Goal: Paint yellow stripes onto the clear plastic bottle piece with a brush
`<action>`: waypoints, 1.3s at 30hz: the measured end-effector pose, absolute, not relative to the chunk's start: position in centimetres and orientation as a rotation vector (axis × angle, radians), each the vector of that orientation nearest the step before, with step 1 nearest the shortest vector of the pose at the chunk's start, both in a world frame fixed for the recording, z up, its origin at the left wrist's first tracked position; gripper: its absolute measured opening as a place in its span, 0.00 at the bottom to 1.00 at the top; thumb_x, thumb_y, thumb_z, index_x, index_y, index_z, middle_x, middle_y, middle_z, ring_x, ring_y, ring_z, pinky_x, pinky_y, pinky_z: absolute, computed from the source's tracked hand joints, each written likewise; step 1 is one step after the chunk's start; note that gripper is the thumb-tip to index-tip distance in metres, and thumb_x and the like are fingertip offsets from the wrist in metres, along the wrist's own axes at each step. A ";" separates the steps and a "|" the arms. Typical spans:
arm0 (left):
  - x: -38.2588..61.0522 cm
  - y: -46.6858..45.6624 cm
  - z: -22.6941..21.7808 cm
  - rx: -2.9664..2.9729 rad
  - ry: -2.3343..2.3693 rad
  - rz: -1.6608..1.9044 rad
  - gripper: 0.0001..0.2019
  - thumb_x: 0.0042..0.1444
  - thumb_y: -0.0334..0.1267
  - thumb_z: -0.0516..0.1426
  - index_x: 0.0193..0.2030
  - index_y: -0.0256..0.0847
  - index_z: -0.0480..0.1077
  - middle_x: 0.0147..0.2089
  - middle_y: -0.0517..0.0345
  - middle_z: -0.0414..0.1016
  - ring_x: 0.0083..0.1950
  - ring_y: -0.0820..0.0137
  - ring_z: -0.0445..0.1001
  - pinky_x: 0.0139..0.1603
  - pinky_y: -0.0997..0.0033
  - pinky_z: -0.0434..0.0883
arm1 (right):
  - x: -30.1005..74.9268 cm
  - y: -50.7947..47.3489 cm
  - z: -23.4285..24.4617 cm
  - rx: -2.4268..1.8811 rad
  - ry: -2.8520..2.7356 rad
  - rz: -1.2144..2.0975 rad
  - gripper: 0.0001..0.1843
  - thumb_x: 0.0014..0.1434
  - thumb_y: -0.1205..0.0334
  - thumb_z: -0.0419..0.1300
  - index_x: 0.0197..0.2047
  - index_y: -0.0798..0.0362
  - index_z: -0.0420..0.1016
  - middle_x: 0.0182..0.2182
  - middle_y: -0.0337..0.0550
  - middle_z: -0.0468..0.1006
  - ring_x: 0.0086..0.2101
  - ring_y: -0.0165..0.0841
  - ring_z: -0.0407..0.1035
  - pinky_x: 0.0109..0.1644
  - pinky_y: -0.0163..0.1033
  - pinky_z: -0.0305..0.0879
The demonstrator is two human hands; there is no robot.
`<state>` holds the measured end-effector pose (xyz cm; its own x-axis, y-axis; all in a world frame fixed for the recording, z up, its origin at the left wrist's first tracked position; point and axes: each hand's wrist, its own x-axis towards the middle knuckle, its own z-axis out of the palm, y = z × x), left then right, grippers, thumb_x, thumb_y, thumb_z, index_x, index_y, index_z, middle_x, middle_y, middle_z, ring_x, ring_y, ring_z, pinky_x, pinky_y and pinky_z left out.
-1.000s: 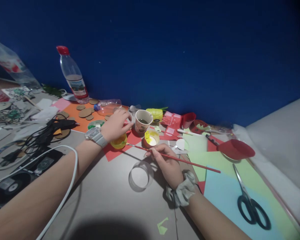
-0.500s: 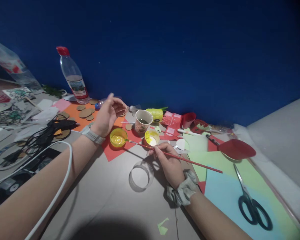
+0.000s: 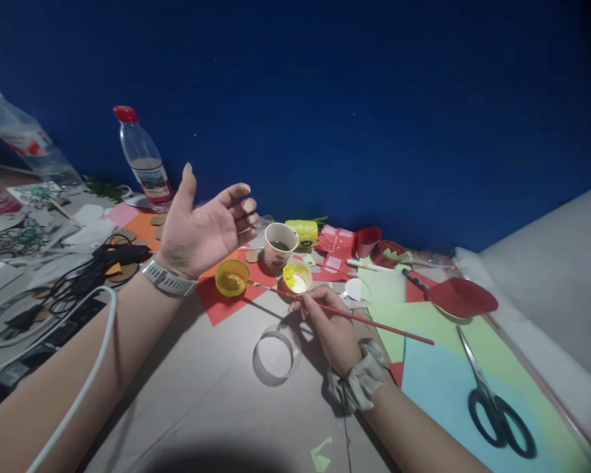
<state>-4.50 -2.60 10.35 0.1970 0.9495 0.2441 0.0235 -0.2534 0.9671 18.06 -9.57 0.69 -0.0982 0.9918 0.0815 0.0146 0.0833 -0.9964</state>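
My left hand [image 3: 201,226] is raised above the table, palm turned up, fingers apart and holding nothing; a grey watch sits on its wrist. My right hand [image 3: 328,322] rests on the table and pinches a thin red paintbrush [image 3: 374,322], whose tip reaches the yellow paint cup [image 3: 232,277]. A second small cup with yellow-white paint [image 3: 298,276] stands just beyond my right hand. A paper cup [image 3: 280,243] with dark liquid stands behind the two. A clear plastic ring [image 3: 276,353] lies on the table to the left of my right wrist.
A red-capped water bottle [image 3: 142,161] stands at the back left near cardboard discs and black cables [image 3: 86,272]. Black scissors [image 3: 492,401] lie on blue and green paper at the right. A red scoop-like piece [image 3: 460,297], red paper scraps and a white cable [image 3: 79,368] lie about.
My left hand has let go of the yellow paint cup, lifted off the table and turned palm up with fingers spread. My right hand with the brush has barely moved.
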 end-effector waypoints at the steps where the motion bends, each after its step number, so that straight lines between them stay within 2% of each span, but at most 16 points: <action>1: -4.3 -2.7 10.5 1.473 0.938 1.214 0.40 0.55 0.66 0.25 0.50 0.45 0.65 0.46 0.49 0.72 0.51 0.57 0.71 0.44 0.56 0.72 | 18.1 -9.6 0.7 -1.121 -1.327 1.213 0.09 0.59 0.53 0.58 0.31 0.49 0.68 0.28 0.37 0.77 0.30 0.31 0.70 0.36 0.36 0.64; 5: -3.5 -2.7 10.3 1.141 0.739 1.262 0.35 0.58 0.64 0.30 0.44 0.43 0.67 0.44 0.51 0.73 0.48 0.62 0.72 0.46 0.60 0.71 | 18.0 -9.6 0.6 -1.123 -1.325 1.210 0.09 0.59 0.54 0.59 0.32 0.49 0.69 0.28 0.37 0.77 0.29 0.29 0.69 0.35 0.34 0.64; 10: -3.4 -2.2 9.7 0.606 0.514 1.339 0.26 0.62 0.57 0.39 0.38 0.38 0.68 0.34 0.53 0.73 0.36 0.70 0.73 0.40 0.70 0.72 | 18.0 -9.6 0.6 -1.122 -1.310 1.247 0.09 0.59 0.53 0.59 0.32 0.49 0.68 0.27 0.35 0.76 0.28 0.27 0.67 0.34 0.33 0.61; 13: -3.5 -2.0 9.5 0.447 0.482 1.351 0.25 0.61 0.57 0.42 0.37 0.36 0.68 0.32 0.53 0.72 0.34 0.71 0.73 0.37 0.71 0.72 | 18.0 -9.5 0.7 -1.122 -1.314 1.243 0.10 0.59 0.53 0.58 0.32 0.49 0.68 0.27 0.34 0.76 0.29 0.26 0.67 0.35 0.32 0.61; 28: -3.4 -1.8 9.4 0.327 0.638 1.410 0.24 0.63 0.54 0.40 0.32 0.37 0.64 0.27 0.55 0.68 0.27 0.73 0.69 0.30 0.73 0.70 | 18.1 -9.5 0.4 -1.034 -1.296 1.244 0.10 0.60 0.54 0.57 0.31 0.50 0.68 0.26 0.33 0.74 0.30 0.27 0.67 0.37 0.33 0.62; 35: -3.3 -1.9 9.9 0.338 0.634 1.426 0.23 0.63 0.52 0.39 0.32 0.37 0.64 0.27 0.56 0.67 0.27 0.73 0.69 0.29 0.74 0.69 | 18.2 -9.3 -0.1 -0.917 -1.137 1.347 0.10 0.60 0.55 0.56 0.31 0.51 0.70 0.24 0.34 0.73 0.27 0.28 0.67 0.32 0.34 0.62; 39: -3.4 -1.9 9.9 0.328 0.632 1.425 0.23 0.64 0.52 0.39 0.32 0.37 0.64 0.26 0.55 0.67 0.27 0.73 0.68 0.28 0.74 0.69 | 17.8 -9.5 0.3 -0.865 -1.086 1.211 0.12 0.63 0.55 0.51 0.34 0.51 0.72 0.25 0.37 0.74 0.27 0.29 0.68 0.30 0.35 0.62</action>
